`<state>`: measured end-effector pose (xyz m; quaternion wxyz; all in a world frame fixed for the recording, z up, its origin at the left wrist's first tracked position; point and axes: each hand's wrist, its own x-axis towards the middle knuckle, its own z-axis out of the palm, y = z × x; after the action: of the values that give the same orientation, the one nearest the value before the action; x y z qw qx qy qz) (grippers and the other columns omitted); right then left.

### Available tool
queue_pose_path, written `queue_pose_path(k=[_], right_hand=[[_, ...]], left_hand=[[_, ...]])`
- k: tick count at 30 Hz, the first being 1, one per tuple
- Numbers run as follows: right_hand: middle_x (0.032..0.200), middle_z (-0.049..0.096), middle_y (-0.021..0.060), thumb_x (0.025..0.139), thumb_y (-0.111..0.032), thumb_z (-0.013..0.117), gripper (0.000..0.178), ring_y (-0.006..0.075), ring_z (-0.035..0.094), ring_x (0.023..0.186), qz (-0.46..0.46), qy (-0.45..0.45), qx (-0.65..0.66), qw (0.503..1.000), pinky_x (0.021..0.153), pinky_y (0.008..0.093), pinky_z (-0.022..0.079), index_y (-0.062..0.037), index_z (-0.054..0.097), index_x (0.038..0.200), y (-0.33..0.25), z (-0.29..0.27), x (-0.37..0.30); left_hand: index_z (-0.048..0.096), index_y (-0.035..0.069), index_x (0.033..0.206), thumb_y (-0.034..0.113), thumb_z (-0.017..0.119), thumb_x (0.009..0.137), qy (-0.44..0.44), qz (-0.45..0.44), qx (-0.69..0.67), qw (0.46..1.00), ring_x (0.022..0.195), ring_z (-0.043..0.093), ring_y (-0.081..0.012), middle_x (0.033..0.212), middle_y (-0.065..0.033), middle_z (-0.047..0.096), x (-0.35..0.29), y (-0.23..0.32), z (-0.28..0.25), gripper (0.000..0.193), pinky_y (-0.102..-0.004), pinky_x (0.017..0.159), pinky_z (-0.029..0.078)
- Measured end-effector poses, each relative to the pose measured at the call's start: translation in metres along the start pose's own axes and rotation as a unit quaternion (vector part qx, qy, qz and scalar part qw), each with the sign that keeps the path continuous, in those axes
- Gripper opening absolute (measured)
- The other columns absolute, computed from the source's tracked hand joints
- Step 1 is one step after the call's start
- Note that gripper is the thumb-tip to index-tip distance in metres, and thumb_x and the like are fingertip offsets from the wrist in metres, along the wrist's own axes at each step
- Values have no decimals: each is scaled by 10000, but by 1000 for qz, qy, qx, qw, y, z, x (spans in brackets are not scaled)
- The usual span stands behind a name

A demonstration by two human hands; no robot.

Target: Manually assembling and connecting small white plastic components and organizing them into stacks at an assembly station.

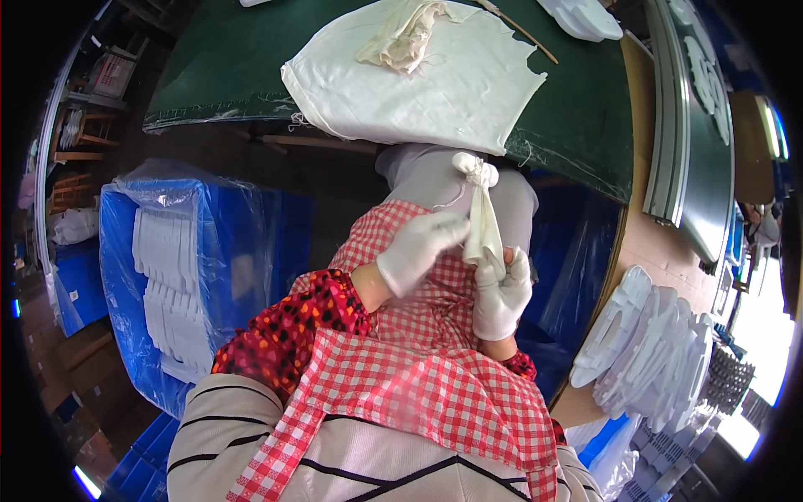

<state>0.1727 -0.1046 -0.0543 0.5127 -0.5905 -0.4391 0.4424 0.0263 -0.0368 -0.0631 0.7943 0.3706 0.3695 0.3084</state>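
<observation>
Over my lap stands a white cloth bundle [483, 213], upright, its top bound into a knot with rounded, knob-like ends. My right hand [502, 301], in a white glove with bare fingertips, pinches its lower end. My left hand [422, 251], also gloved in white, is beside the bundle with its fingers pressed together. Their tips meet the cloth's left side, and whatever they may pinch is hidden. A thin loose thread [452, 201] trails from the knot above the left hand.
On the green table [226, 75] ahead lies a large white cloth [418, 92] bearing a crumpled cream cloth [406, 38]. A thin stick [523, 33] is behind. At left, a plastic-lined blue bin [226, 251] holds white plastic parts; more white parts [644, 343] lean at right.
</observation>
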Motion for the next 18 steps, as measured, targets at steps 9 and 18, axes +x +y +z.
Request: queue_pose_path(k=[9, 18], right_hand=[[929, 567, 6, 853, -16, 633, 211, 69, 521, 819, -5, 5, 19, 1000, 728, 204, 437, 10, 538, 1040, -9, 7, -8], [747, 502, 112, 642, 26, 748, 361, 254, 525, 604, -210, -110, -270, 933, 537, 332, 435, 0, 528, 927, -10, 3, -12]], left_hand=[[370, -2, 1313, 324, 502, 958, -37, -106, -273, 956, 1001, 614, -256, 1092, -158, 603, 10, 11, 19, 500, -352, 876, 491], [490, 6, 1228, 123, 574, 899, -15, -80, -128, 988, 942, 624, -209, 979, -82, 626, -7, -6, 12, 359, -297, 822, 512]])
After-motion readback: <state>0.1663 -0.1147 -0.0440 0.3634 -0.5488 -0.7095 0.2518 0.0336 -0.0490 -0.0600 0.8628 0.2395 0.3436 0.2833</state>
